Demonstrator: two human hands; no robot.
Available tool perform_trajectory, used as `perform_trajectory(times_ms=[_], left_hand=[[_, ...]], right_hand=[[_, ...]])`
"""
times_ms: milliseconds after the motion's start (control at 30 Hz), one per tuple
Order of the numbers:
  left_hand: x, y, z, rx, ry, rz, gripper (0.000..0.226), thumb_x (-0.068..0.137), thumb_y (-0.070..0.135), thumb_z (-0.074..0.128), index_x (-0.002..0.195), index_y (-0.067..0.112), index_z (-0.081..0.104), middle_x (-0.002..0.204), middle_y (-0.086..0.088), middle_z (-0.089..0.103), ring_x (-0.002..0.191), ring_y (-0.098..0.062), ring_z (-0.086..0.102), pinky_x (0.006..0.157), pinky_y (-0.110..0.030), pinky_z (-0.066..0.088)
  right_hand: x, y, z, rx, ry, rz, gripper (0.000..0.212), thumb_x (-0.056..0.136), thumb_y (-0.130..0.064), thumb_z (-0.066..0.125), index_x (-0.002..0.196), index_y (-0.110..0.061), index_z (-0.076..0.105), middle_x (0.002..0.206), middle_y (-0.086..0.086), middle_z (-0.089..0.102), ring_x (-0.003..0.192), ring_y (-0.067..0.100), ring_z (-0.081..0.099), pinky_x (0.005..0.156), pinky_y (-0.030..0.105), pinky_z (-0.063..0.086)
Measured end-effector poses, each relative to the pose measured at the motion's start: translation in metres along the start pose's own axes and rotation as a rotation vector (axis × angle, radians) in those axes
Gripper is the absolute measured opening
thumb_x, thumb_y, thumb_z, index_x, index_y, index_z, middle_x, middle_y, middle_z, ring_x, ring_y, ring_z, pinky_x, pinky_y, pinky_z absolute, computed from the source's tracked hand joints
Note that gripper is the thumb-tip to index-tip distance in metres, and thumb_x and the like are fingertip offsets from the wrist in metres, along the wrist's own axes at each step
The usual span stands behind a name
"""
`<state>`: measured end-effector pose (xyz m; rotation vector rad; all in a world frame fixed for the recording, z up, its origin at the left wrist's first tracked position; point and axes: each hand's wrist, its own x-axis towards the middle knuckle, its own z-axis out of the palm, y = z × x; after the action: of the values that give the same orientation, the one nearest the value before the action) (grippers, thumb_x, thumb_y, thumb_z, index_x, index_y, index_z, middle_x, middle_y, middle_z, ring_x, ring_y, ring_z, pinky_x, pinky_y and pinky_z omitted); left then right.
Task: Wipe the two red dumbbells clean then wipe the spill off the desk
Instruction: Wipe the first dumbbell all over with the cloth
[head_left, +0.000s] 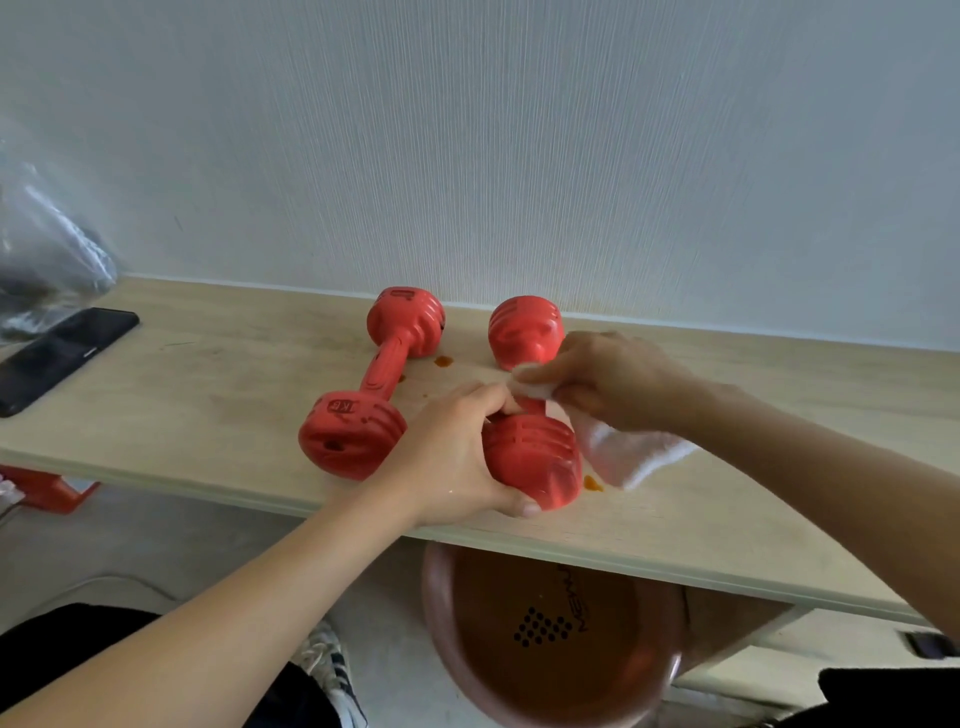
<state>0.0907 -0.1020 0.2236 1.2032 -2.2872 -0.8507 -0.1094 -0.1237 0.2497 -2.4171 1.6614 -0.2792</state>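
Left hand (457, 457) grips dumbbell (535, 467) — right hand (608, 379) presses cloth (623, 452), probably on handle.

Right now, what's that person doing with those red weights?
A person is cleaning two red dumbbells on a wooden desk. The left hand holds the near end of the right dumbbell, while the right hand rubs its handle with a white cloth. The left dumbbell lies alongside. Orange spill spots remain.
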Motion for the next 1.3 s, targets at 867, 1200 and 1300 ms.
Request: perform_trajectory(times_ms=[867, 1200, 1300], left_hand=[[0.017, 0.05, -0.002, 0.363, -0.17, -0.011, 0.068, 0.049, 0.045, 0.088, 0.105, 0.031, 0.052, 0.106, 0.014, 0.051, 0.093, -0.008, 0.051, 0.072, -0.023, 0.038], [0.095, 0.03, 0.017, -0.165, -0.034, -0.508, 0.033, 0.089, 0.039, 0.058, 0.076, 0.009, 0.058, 0.072, -0.009, 0.058, 0.066, -0.023, 0.057, 0.067, -0.032, 0.048], [0.111, 0.029, 0.033, -0.545, -0.128, -0.734, 0.031, 0.085, 0.035, 0.061, 0.102, 0.01, 0.064, 0.074, -0.003, 0.056, 0.063, -0.014, 0.053, 0.059, -0.022, 0.044]], right_hand=[[-0.049, 0.015, -0.047, -0.117, 0.063, 0.094, 0.032, 0.093, -0.031, 0.05, 0.119, -0.049, 0.057, 0.074, -0.022, 0.04, 0.1, 0.015, 0.052, 0.072, 0.03, 0.042], [-0.048, 0.032, -0.03, 0.025, 0.134, 0.206, 0.03, 0.092, -0.033, 0.052, 0.118, -0.043, 0.06, 0.123, -0.01, 0.062, 0.107, 0.017, 0.057, 0.069, 0.024, 0.038], [-0.044, 0.045, -0.027, 0.021, 0.158, 0.217, 0.031, 0.092, -0.031, 0.051, 0.12, -0.043, 0.059, 0.123, -0.008, 0.062, 0.109, 0.019, 0.057, 0.069, 0.024, 0.036]])
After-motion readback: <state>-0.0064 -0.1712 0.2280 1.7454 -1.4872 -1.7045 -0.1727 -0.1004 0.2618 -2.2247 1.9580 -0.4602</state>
